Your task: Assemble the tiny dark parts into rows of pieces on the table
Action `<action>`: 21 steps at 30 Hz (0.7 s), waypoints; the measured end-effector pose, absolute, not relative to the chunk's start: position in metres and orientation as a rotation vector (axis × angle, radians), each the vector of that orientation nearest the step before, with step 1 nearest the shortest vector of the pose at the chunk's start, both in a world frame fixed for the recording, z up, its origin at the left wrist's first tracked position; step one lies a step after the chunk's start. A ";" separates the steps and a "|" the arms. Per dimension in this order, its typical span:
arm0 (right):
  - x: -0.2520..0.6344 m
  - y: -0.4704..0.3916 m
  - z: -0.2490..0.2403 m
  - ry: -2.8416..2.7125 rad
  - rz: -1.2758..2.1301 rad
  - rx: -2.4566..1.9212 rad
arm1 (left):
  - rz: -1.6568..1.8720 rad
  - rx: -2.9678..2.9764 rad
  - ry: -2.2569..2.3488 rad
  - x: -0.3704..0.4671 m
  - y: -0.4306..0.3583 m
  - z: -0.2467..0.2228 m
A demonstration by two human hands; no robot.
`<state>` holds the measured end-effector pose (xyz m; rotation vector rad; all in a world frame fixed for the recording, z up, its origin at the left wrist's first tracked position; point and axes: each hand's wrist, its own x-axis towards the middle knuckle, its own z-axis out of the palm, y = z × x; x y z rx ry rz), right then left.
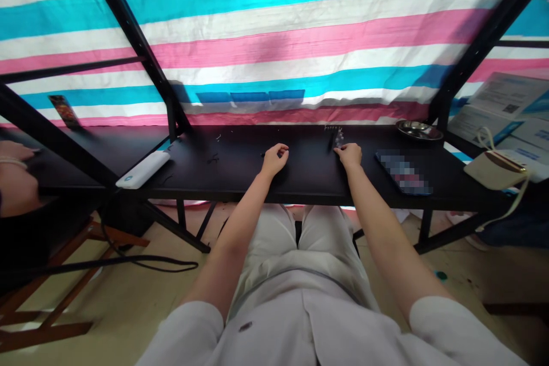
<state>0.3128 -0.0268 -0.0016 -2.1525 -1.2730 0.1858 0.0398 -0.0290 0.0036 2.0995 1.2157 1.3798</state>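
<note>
Above the middle of the black table (240, 174), my left hand (277, 159) is closed with curled fingers. The end of a thin dark piece (263, 155) pokes out on its left side; its kind is too small to tell. My right hand (349, 155) pinches the near end of a small clear, beaded-looking strip (339, 138) at the table's far side. Just beyond lies a row of tiny clear pieces (332, 127). Thin dark scraps (213, 158) and small white bits (218, 138) lie to the left of my left hand.
A white oblong device (143, 170) lies at the left. On the right are a metal dish (419, 130), a phone (403, 172), a beige pouch (493, 170) and printed boxes (500, 108). Black frame posts (141, 40) flank the table. Another person's arm (17, 168) rests at far left.
</note>
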 end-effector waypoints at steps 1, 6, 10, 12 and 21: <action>0.312 -0.029 -0.001 -1.283 0.182 -2.162 | 1.379 2.102 1.217 0.040 -0.029 0.004; 0.306 -0.043 0.008 -1.354 0.139 -2.241 | 1.364 2.096 1.254 0.040 -0.031 0.005; 0.288 -0.057 0.013 -1.501 0.122 -2.240 | 1.369 2.057 1.287 0.040 -0.030 0.005; 0.272 -0.059 0.013 -1.653 0.155 -2.086 | 1.391 2.005 1.296 0.040 -0.028 0.005; 0.180 -0.037 -0.003 -2.226 0.230 -1.232 | 1.435 1.838 1.302 0.039 -0.027 0.005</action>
